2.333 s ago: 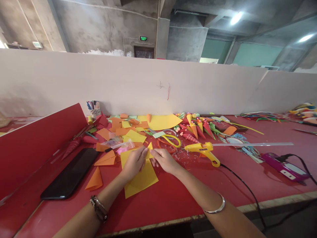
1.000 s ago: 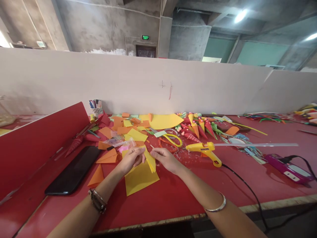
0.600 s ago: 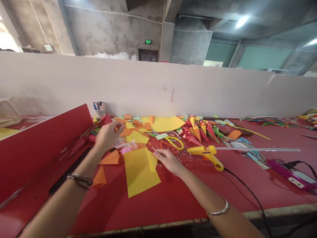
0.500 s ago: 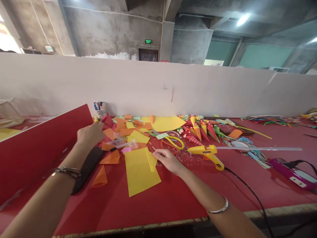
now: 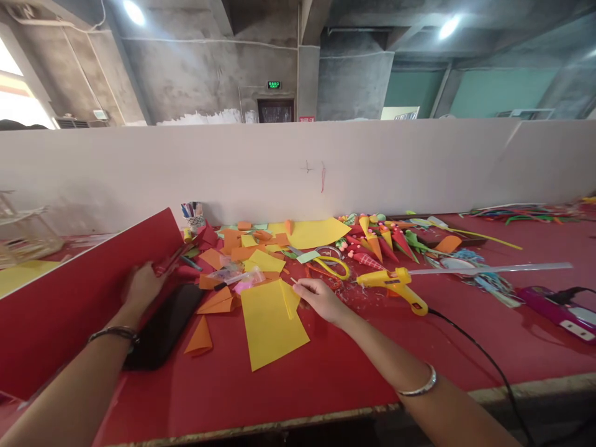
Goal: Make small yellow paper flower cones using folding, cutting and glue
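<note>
My right hand (image 5: 320, 298) rests on the red table, its fingers pinched on a thin stick by the folded corner of a yellow paper sheet (image 5: 272, 321). My left hand (image 5: 142, 287) has reached out to the left, beside the red divider board (image 5: 69, 298) and just above a black phone (image 5: 165, 324). Its fingers curl around the end of a red cone-shaped piece (image 5: 168, 261), though the grip is blurred. A yellow glue gun (image 5: 395, 284) lies to the right of my right hand.
Orange, yellow and red paper scraps (image 5: 233, 251), yellow-handled scissors (image 5: 328, 264), finished paper cones (image 5: 377, 239), a cup of pens (image 5: 193, 214) and a long clear ruler (image 5: 488, 269) crowd the table's back. A purple power strip (image 5: 559, 307) lies at the right. A white partition wall stands behind.
My left hand let go of the yellow sheet and swung left to the red piece by the divider. The sheet now lies flat. My right hand stayed by its folded corner.
</note>
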Action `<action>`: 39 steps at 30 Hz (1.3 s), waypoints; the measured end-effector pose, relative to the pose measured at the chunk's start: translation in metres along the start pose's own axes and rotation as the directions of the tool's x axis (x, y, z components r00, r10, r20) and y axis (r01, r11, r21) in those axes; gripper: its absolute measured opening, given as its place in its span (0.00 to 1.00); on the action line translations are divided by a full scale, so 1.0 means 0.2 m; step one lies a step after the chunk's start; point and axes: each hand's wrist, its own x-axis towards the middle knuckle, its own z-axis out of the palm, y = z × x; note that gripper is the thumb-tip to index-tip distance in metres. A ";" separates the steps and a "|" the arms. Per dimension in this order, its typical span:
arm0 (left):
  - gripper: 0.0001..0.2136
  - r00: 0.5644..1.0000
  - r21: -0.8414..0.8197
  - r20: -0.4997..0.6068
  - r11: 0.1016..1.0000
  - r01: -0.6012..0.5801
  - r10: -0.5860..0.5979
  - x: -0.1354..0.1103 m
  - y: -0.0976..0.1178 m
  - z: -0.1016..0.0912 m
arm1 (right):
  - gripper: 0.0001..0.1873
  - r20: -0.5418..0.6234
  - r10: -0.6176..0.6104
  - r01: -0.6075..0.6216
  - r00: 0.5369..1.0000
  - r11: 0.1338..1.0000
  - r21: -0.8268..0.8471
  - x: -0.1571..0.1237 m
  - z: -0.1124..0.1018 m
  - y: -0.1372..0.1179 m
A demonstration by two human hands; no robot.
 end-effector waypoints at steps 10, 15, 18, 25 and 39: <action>0.17 0.908 -0.091 -0.262 0.928 -0.361 0.328 -0.08 0.21 -0.14 | 0.19 0.003 0.003 -0.003 1.000 1.000 -0.016 0.00 0.00 0.00; 0.17 0.932 0.048 -0.133 0.941 -0.335 0.338 -0.09 0.23 -0.21 | 0.19 0.010 -0.008 0.008 1.000 1.000 -0.013 0.00 0.00 -0.01; 0.20 0.933 0.126 -0.136 0.940 -0.318 0.334 -0.10 0.23 -0.22 | 0.19 0.014 -0.010 0.010 1.000 1.000 -0.002 0.00 0.00 -0.01; 0.23 0.933 0.190 -0.137 0.934 -0.304 0.332 -0.12 0.19 -0.22 | 0.20 0.036 -0.008 0.008 0.999 1.000 -0.011 -0.01 0.01 -0.02; 0.30 0.936 0.251 0.351 0.960 -0.124 0.029 -0.15 0.05 -0.14 | 0.21 0.053 0.005 -0.004 0.999 1.000 -0.027 -0.01 0.02 0.00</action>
